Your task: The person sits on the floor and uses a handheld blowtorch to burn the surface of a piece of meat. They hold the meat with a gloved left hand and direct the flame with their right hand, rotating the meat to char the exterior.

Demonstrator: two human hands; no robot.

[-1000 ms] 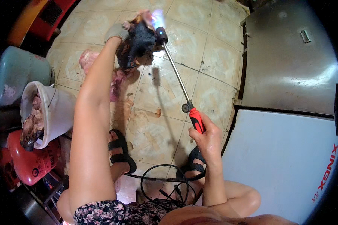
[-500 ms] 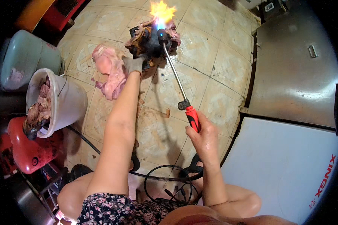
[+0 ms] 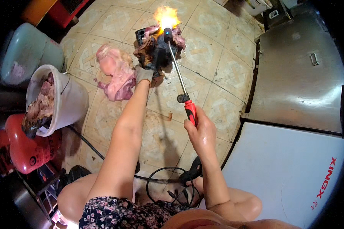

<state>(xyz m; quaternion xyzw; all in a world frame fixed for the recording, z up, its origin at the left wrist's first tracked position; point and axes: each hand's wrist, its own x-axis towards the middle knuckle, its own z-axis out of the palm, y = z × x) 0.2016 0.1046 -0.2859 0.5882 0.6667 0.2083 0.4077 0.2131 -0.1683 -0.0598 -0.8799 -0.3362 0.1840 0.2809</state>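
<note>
My right hand (image 3: 202, 131) is wrapped round the red and black handle of a blowtorch (image 3: 178, 72). Its long metal tube reaches forward to a black nozzle, where a bright orange and yellow flame (image 3: 166, 17) burns. Under the nozzle, a partly charred piece of meat (image 3: 160, 51) lies on the floor, blackened in the middle with pink at its edges. My left hand (image 3: 144, 75), in a greyish glove, grips the near end of this meat; its fingertips are partly hidden. Just left of that hand lies a pale pink raw piece of meat (image 3: 116, 72), untouched.
At left a white bucket (image 3: 74, 97) holds more meat, between a grey-green gas cylinder (image 3: 30, 55) and a red one (image 3: 25, 147). A black hose (image 3: 88, 141) and looped cable cross the tiles near my feet. Steel (image 3: 294, 76) and white (image 3: 279, 171) cabinets line the right.
My left hand has shifted a little right and nearer, and the charred meat has moved slightly with it. The right hand has moved slightly left; the torch stands more upright, still lit.
</note>
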